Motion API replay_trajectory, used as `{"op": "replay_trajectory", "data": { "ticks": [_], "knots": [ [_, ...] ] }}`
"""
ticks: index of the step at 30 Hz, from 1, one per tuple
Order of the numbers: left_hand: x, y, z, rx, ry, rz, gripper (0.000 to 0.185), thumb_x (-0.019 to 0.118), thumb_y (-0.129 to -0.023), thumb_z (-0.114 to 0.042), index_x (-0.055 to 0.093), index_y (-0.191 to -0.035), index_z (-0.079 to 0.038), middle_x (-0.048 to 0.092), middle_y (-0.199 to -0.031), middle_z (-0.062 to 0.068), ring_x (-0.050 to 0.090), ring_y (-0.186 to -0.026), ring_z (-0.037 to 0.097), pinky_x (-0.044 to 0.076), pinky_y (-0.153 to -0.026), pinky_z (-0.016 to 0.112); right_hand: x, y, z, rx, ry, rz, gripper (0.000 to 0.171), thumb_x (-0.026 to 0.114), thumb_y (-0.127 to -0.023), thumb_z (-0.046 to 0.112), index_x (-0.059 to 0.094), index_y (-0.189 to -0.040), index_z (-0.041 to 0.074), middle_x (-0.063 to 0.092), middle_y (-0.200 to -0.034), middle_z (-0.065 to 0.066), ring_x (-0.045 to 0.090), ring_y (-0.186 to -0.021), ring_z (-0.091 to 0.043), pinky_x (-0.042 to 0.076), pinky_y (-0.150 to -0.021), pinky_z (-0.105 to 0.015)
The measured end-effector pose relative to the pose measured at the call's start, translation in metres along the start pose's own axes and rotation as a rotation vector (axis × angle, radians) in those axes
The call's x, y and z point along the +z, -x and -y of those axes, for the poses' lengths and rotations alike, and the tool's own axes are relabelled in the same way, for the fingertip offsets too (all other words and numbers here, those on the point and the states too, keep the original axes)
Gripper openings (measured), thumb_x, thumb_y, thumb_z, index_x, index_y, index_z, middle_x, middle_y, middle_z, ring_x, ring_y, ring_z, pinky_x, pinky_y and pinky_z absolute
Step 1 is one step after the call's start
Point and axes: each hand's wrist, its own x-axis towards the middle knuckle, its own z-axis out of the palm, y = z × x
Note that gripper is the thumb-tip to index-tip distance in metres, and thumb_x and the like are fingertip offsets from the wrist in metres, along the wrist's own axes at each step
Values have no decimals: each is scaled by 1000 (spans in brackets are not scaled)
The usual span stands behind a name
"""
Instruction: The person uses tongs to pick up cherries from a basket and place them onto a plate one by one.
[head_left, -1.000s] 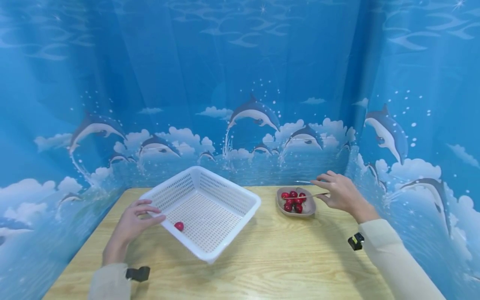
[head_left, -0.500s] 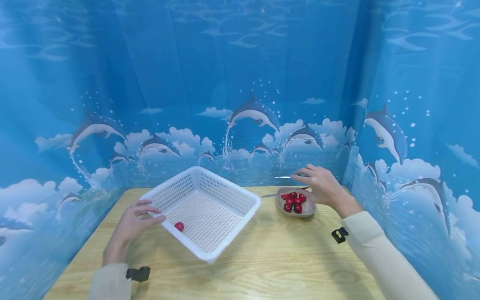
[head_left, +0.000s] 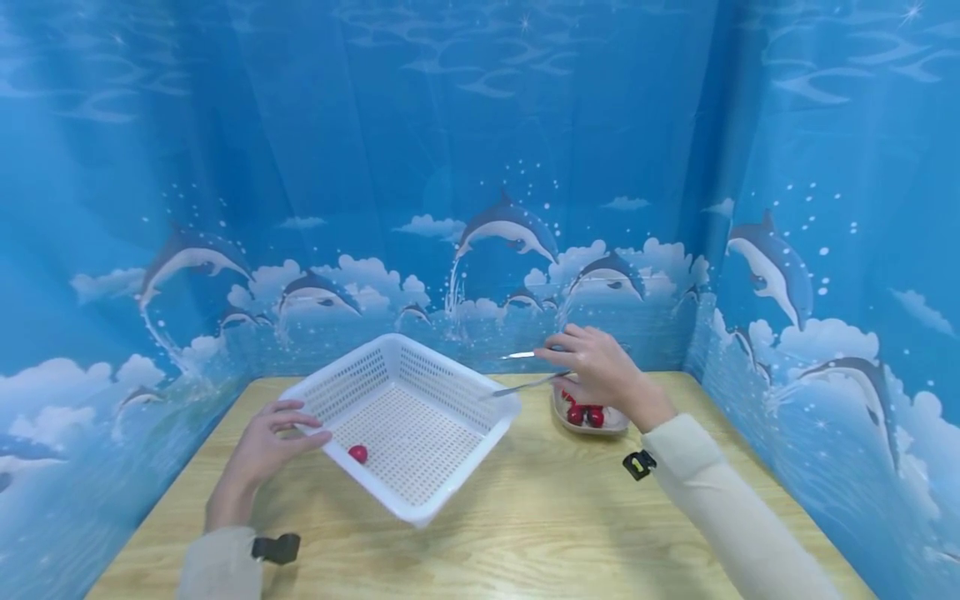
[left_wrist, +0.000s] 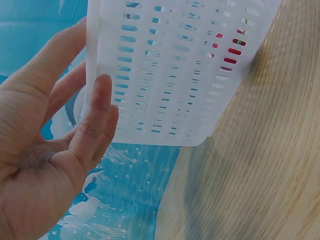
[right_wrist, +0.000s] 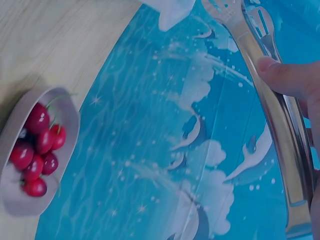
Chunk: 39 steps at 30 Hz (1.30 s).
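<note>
My left hand (head_left: 264, 442) holds the left rim of a white perforated plastic basket (head_left: 412, 433); in the left wrist view the thumb and fingers (left_wrist: 95, 107) are on either side of that rim. One red cherry (head_left: 358, 452) lies in the basket's near left corner. My right hand (head_left: 600, 371) grips metal tongs (right_wrist: 277, 125) with slotted tips. The tongs' arms are spread apart with nothing seen between them, and the lower tip overlaps the basket's right rim in the head view. Below the right hand, a shallow bowl (head_left: 611, 425) holds several cherries (right_wrist: 45, 140), partly covered by the hand.
Everything is over a light wood-grain table (head_left: 525, 517). A blue dolphin-print curtain (head_left: 480, 167) closes off the back and both sides. The basket is tilted, and its near corner casts a shadow on the table.
My right hand has moved left with the tongs, from the bowl's right side to above it, bringing the tips to the basket's right rim. The left hand and basket have stayed put.
</note>
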Motion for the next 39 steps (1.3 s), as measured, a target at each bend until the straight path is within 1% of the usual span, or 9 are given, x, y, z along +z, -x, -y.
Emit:
{"op": "replay_trajectory", "data": {
  "ticks": [5, 8, 15, 22, 26, 32, 35, 39],
  "knots": [
    [0, 0, 0, -12, -11, -5, 54, 84, -86, -39, 73, -116, 4, 34, -160, 28, 45, -135, 49, 49, -105, 59, 7, -18, 8, -3, -25, 41, 47, 91, -78, 23, 76, -122, 17, 77, -113, -4, 68, -99, -23, 62, -81, -37],
    [1, 0, 1, -6, -15, -5, 54, 84, -86, -39, 73, -116, 4, 34, -160, 29, 43, -136, 49, 48, -105, 61, 11, -30, 12, -1, -38, 69, 44, 90, -81, 25, 76, -122, 18, 77, -113, -3, 68, -100, -21, 62, -83, -35],
    [1, -1, 1, 27, -8, -18, 50, 85, -85, -33, 73, -113, 6, 37, -157, 30, 40, -137, 51, 43, -107, 67, 21, -54, 21, -34, -33, 104, 40, 88, -82, 27, 77, -120, 20, 77, -112, -1, 68, -101, -19, 61, -81, -33],
    [1, 0, 2, 5, -2, -12, 54, 85, -85, -37, 72, -115, 6, 35, -158, 29, 40, -138, 52, 44, -108, 67, 27, -77, 34, -93, -54, 138, 36, 86, -85, 29, 77, -119, 19, 76, -110, -1, 66, -97, -19, 59, -78, -34],
    [0, 0, 2, 1, 4, -13, 54, 86, -84, -37, 73, -115, 6, 35, -159, 29, 38, -139, 52, 42, -108, 69, 30, -92, 45, -113, -23, 200, 35, 83, -88, 31, 76, -121, 23, 75, -111, 3, 63, -96, -17, 57, -76, -32],
    [1, -1, 2, 0, -3, -12, 55, 86, -84, -38, 72, -116, 5, 34, -159, 29, 39, -139, 52, 42, -108, 69, 37, -113, 63, -135, 39, 322, 41, 82, -88, 33, 73, -127, 26, 73, -115, 6, 60, -98, -15, 55, -78, -30],
    [1, -1, 1, 15, -12, -18, 53, 86, -84, -36, 73, -116, 5, 35, -158, 30, 39, -138, 52, 42, -108, 69, 43, -123, 71, -148, 49, 354, 40, 81, -89, 36, 73, -128, 29, 73, -116, 8, 60, -100, -13, 54, -80, -29],
    [2, -2, 2, 45, -25, -26, 50, 86, -85, -33, 73, -114, 6, 37, -156, 31, 41, -136, 53, 42, -107, 70, 53, -135, 79, -157, 43, 377, 40, 80, -90, 37, 72, -129, 31, 72, -116, 10, 59, -100, -12, 54, -79, -26]
  ]
}}
